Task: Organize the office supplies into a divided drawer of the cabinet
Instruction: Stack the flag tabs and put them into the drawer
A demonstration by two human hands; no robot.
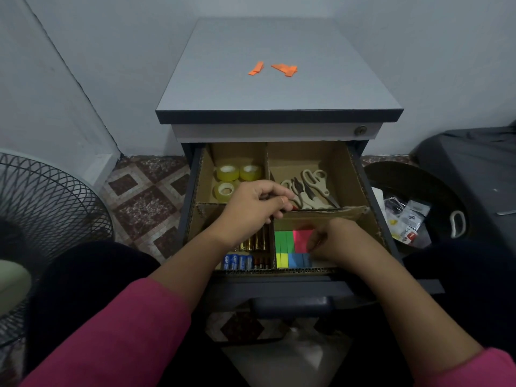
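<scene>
The cabinet's drawer (363, 191) stands pulled out, split by cardboard dividers into compartments. Three tape rolls (237, 174) lie at the back left, scissors (310, 188) at the back right, batteries (245, 255) at the front left. Coloured sticky notes (287, 247) in green, yellow, blue and pink fill the front right. My right hand (332, 241) is down in that compartment, fingers curled on the pink notes (303, 238). My left hand (257, 205) grips the cardboard divider (335, 212) at the drawer's middle. Orange sticky strips (284, 69) lie on the cabinet top (279, 88).
A fan's wire cage (47, 219) stands at the left on the tiled floor. A dark bin (413, 213) holding plastic wrappers sits right of the drawer, next to a dark covered object (474, 163). White walls close in behind the cabinet.
</scene>
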